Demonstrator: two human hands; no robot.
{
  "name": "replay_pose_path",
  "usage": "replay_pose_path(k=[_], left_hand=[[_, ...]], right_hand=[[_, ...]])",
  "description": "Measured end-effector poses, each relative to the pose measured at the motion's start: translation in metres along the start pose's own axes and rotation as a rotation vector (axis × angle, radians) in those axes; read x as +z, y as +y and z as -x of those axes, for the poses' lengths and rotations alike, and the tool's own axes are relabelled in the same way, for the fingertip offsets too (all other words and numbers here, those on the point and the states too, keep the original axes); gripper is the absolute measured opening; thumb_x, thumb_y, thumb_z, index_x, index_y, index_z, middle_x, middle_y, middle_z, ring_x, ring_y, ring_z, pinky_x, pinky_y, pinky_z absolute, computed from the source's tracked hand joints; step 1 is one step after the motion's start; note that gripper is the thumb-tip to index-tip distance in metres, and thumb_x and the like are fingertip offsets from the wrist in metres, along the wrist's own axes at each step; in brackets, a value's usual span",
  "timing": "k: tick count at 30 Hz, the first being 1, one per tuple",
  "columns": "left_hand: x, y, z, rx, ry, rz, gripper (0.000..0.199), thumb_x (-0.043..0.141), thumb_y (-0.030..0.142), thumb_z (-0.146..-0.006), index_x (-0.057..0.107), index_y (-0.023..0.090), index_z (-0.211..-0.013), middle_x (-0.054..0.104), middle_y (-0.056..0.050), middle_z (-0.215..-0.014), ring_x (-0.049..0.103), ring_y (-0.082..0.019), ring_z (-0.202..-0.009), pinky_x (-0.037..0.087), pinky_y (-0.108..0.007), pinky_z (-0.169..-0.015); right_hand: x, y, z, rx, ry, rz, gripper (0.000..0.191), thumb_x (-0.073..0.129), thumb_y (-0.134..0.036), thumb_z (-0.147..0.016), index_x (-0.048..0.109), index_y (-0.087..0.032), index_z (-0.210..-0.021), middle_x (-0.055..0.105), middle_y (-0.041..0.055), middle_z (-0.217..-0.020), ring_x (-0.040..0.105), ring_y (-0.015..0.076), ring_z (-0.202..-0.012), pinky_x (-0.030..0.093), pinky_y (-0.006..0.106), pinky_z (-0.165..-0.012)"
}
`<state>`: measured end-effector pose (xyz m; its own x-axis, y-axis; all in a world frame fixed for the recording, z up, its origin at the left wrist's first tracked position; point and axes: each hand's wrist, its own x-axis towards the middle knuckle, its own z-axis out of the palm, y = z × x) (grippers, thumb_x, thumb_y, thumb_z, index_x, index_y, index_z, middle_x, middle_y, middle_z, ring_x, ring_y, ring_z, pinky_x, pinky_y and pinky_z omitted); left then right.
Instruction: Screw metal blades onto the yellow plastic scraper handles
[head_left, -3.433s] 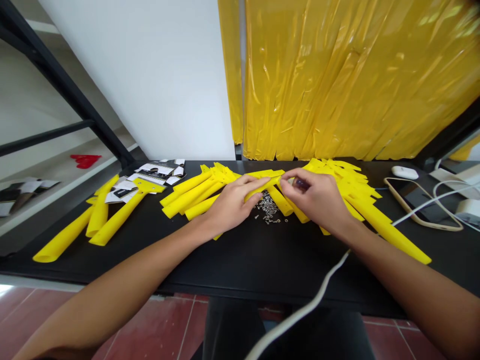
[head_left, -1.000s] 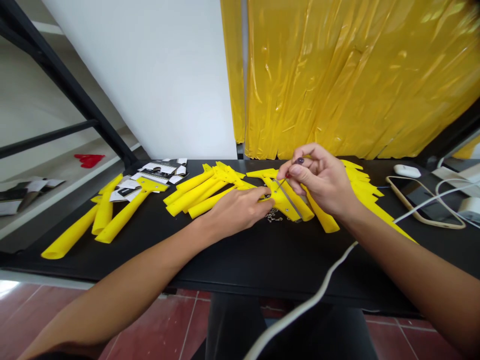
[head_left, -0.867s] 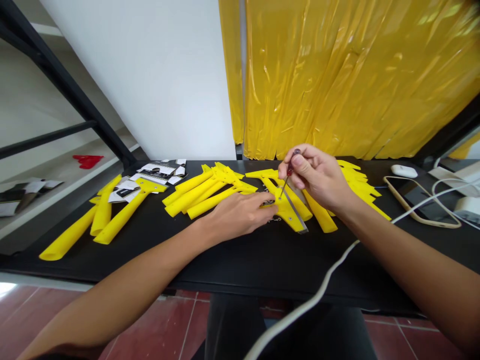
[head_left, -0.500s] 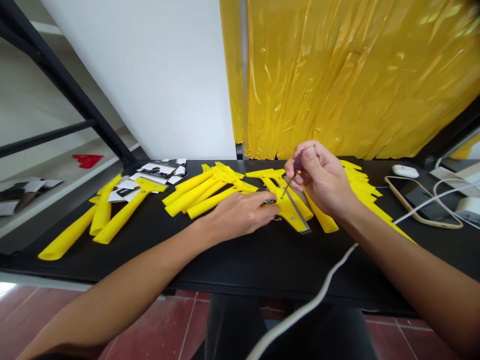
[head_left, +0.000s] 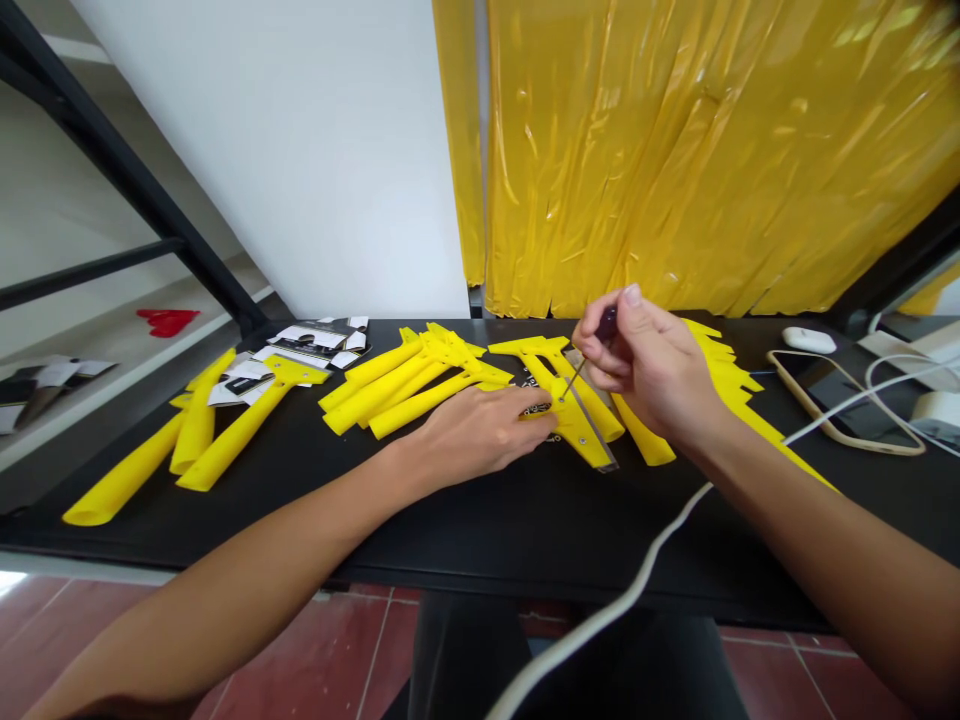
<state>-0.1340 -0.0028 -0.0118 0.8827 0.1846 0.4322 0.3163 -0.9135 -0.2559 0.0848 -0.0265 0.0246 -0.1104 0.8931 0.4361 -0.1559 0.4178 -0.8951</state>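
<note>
My left hand [head_left: 484, 432] is closed around a yellow scraper [head_left: 579, 428], whose head points to the right and toward me. A metal blade [head_left: 598, 440] runs along the scraper's edge, and two screws show on its face. The fingers hide its handle. Pinched in my right hand [head_left: 656, 365] is a screwdriver [head_left: 607, 322] with a dark purple handle. Its thin shaft slants down to the left, and the tip meets the screw nearer my left hand. Just behind lie more yellow scrapers [head_left: 529, 346], partly covered.
Yellow scrapers lie in a middle pile [head_left: 409, 385], a left group [head_left: 196, 430] and a right row [head_left: 720, 365]. Patterned cardboard [head_left: 319, 342] sits at the back left. A phone [head_left: 840, 395], a white earbud case [head_left: 808, 340] and a white cable [head_left: 652, 555] are on the right.
My right hand has turned about the screwdriver handle, its fingers curling further round. The tip stays at the same screw. My left hand keeps its hold; the whole view shifts slightly.
</note>
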Motion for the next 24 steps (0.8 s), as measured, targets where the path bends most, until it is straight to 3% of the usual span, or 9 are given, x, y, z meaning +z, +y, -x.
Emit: replay_pose_path(k=[2,6,9,12,17,21,24], left_hand=[[0.0007,0.0006,0.0003,-0.004,0.021,-0.008,0.022,0.052,0.027,-0.107,0.073,0.022,-0.115,0.072,-0.007,-0.125,0.075,-0.018,-0.1,0.058,-0.026,-0.072],[0.0014,0.0015,0.0008,-0.011,0.048,-0.018,0.022,0.053,0.027,-0.107,0.073,0.022,-0.113,0.073,-0.006,-0.124,0.075,-0.017,-0.102,0.057,-0.025,-0.071],[0.0009,0.0024,0.0004,-0.008,0.039,-0.012,0.022,0.053,0.027,-0.107,0.073,0.022,-0.113,0.073,-0.006,-0.124,0.075,-0.018,-0.102,0.057,-0.025,-0.07],[-0.0006,0.0031,-0.0003,-0.001,0.029,-0.011,0.021,0.053,0.027,-0.107,0.072,0.021,-0.114,0.073,-0.006,-0.125,0.075,-0.018,-0.103,0.058,-0.026,-0.071],[-0.0025,0.0042,-0.0012,-0.007,0.016,-0.013,0.021,0.053,0.026,-0.107,0.073,0.021,-0.113,0.073,-0.007,-0.124,0.075,-0.018,-0.102,0.059,-0.025,-0.073],[-0.0015,0.0041,-0.0014,0.005,0.03,-0.008,0.022,0.052,0.026,-0.107,0.072,0.021,-0.114,0.073,-0.008,-0.126,0.075,-0.018,-0.102,0.06,-0.026,-0.073],[-0.0009,0.0027,-0.001,0.012,0.035,-0.018,0.022,0.052,0.026,-0.107,0.072,0.021,-0.114,0.073,-0.007,-0.127,0.076,-0.018,-0.1,0.06,-0.026,-0.073]], right_hand=[[0.0,-0.0007,0.0002,0.004,0.012,-0.019,0.047,0.053,-0.073,-0.095,0.058,-0.026,-0.092,0.05,-0.0031,-0.068,0.028,0.0086,-0.046,0.026,0.025,-0.04],[-0.0007,-0.0002,0.0008,-0.017,0.009,-0.035,0.037,0.075,-0.054,-0.089,0.05,-0.028,-0.094,0.056,-0.0049,-0.07,0.037,0.0095,-0.05,0.029,0.023,-0.042],[-0.0007,0.0005,0.0022,-0.036,-0.024,-0.006,0.027,0.067,-0.051,-0.097,0.059,-0.025,-0.095,0.063,-0.0007,-0.082,0.036,0.0083,-0.051,0.036,0.024,-0.045],[0.0,-0.0004,0.0035,-0.034,-0.015,-0.024,0.03,0.061,-0.053,-0.1,0.065,-0.023,-0.096,0.057,0.0003,-0.079,0.042,0.0108,-0.058,0.041,0.025,-0.048],[-0.0006,-0.0003,0.0038,-0.057,0.022,-0.033,0.03,0.075,-0.048,-0.092,0.053,-0.027,-0.096,0.058,-0.0037,-0.072,0.046,0.0116,-0.057,0.039,0.024,-0.047],[-0.001,0.0009,0.0054,-0.055,-0.01,0.021,0.025,0.06,-0.05,-0.101,0.064,-0.025,-0.098,0.062,0.0009,-0.086,0.037,0.0095,-0.053,0.034,0.026,-0.045],[0.0,0.0007,0.0063,-0.058,0.007,-0.027,0.025,0.059,-0.049,-0.102,0.065,-0.025,-0.102,0.053,-0.0014,-0.076,0.04,0.0114,-0.057,0.035,0.025,-0.047]])
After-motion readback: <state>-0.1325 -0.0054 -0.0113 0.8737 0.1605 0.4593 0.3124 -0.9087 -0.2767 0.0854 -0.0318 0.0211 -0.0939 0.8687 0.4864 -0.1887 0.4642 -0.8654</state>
